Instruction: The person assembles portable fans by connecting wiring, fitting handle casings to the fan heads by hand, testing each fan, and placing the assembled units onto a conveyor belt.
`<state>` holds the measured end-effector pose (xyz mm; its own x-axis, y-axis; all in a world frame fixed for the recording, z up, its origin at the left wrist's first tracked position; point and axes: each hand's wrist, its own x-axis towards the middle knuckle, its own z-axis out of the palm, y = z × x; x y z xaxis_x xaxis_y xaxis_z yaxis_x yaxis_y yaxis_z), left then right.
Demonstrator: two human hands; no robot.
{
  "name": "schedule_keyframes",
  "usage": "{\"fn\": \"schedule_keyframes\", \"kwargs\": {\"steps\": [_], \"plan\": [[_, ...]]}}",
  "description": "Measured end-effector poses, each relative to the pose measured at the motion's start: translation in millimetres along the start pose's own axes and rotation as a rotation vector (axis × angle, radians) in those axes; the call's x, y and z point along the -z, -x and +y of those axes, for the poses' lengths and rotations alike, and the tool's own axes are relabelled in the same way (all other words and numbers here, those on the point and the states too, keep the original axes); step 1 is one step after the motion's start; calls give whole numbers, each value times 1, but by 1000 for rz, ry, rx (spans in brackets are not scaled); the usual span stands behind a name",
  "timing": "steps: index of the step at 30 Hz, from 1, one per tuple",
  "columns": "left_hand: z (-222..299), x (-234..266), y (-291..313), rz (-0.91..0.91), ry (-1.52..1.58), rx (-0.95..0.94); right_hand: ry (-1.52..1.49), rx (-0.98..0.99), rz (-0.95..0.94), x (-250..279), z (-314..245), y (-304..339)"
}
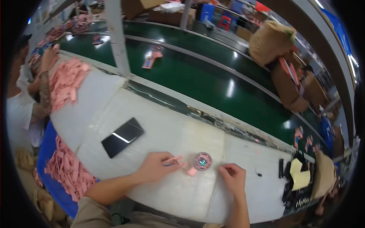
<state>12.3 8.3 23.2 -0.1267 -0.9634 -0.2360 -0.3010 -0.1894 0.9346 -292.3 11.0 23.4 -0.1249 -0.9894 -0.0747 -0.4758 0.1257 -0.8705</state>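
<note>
My left hand point(157, 166) is closed on a small pink plastic part point(175, 160), its tip pointing toward the middle of the white worktop point(171, 129). Just right of that part lies a round, grey-rimmed object point(202, 161) with a pink ring inside and a dark centre with small lit marks. A short pink piece point(192, 172) juts out at its lower left. My right hand point(233, 177) hovers to the right of the round object, apart from it, thumb and fingers pinched together. Whatever may be between those fingertips is too small to see.
A black phone-like slab point(123, 137) lies on the left. Pink parts fill a blue bin point(51, 178) and form a pile point(70, 81) near a co-worker point(28, 98). Beyond the worktop runs a green conveyor point(197, 83). Black parts point(300, 178) sit at right.
</note>
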Motion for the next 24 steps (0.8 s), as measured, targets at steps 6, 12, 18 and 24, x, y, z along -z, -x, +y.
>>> {"fn": "schedule_keyframes", "kwargs": {"steps": [6, 12, 18, 24], "plan": [[5, -2, -14, -55, 26, 35, -60, -16, -38, -1, 8, -12], [4, 0, -5, -35, 146, 50, -62, -5, -56, -3, 0, -7], [22, -6, -10, -61, 89, -6, -114, 61, -59, 8, 7, -3], [7, 17, -13, -114, -35, 86, -3, 291, -493, -19, -64, -19]]}}
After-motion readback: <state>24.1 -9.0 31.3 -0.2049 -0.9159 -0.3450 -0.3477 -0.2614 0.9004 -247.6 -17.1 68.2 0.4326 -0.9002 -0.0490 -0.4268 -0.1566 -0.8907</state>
